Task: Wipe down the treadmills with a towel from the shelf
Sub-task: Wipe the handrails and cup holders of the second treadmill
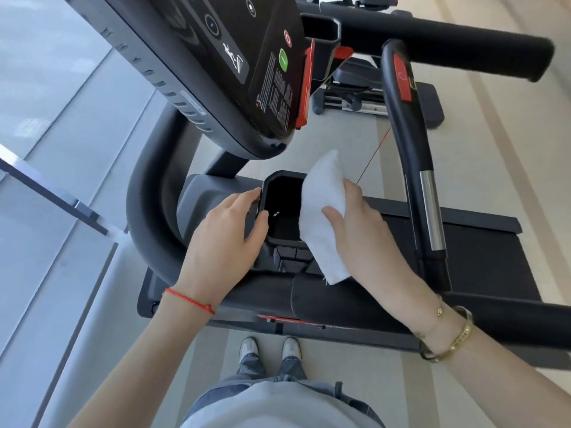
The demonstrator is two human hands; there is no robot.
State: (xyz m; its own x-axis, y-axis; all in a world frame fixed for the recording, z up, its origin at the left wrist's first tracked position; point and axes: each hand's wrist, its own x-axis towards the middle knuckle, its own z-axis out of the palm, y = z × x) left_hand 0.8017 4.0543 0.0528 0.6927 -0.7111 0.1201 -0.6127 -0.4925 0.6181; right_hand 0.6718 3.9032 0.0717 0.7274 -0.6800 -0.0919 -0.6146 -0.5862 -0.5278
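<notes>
the right hand [355, 223] pinches a folded white towel [321, 217], thumb on its face and fingers curled behind, and holds it against the right edge of the cup holder [282, 208] on the treadmill [482, 239], most likely so the cloth can run along that rim or dip into the well. the left hand [230, 225] rests on the holder's left edge, fingers relaxed and lightly curved over the lip, gripping nothing firmly; it looks placed there to steady the person's reach. the towel is soft, looped terry, thick enough to keep its fold, with a frayed corner hanging at the holder's near edge. the holder is hard, matte black plastic, a deep rounded rectangle. the console [234, 57] above is glossy.
</notes>
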